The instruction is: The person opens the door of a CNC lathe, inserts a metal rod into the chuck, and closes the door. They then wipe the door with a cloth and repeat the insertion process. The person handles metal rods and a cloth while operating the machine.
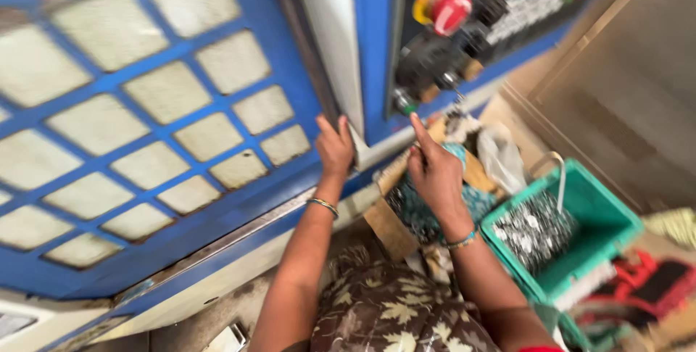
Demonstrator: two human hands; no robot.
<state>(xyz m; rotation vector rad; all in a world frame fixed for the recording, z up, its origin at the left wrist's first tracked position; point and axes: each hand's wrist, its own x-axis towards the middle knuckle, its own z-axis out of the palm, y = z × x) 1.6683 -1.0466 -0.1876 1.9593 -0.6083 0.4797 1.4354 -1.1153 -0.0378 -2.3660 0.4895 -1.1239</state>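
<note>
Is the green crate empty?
No, the green crate holds a heap of small shiny metal parts.

blue door [145, 142] blocks left, green bin [605, 214] crowds right

Bright, even light fills the view, with no hard shadows. The whole picture is smeared by motion blur. The control panel [464, 26] at the top is streaked, and the metal parts in the green bin [580, 250] glint without detail. Panes in the blue door [145, 142] look washed out and pale.
</note>
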